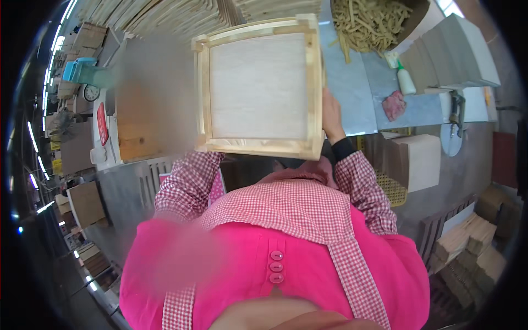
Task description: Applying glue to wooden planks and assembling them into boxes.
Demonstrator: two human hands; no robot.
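A pale wooden frame (253, 146) with a white panel (258, 88) set in it is held up in front of my chest, its flat side facing up at me. Against its right edge lies my right hand (332, 116), closed on the wood with the fingertips out of sight behind it. My left sleeve reaches the frame's near left corner. The left hand itself is hidden behind the frame, so its grip does not show.
Wood strips (165, 19) are stacked at the back. On the blue-grey table to the right are a white glue bottle (406, 81), a pink cloth (394, 105), a bin of shavings (368, 25) and stacked boards (459, 52). A brown board (140, 124) lies left; a blur covers part of it.
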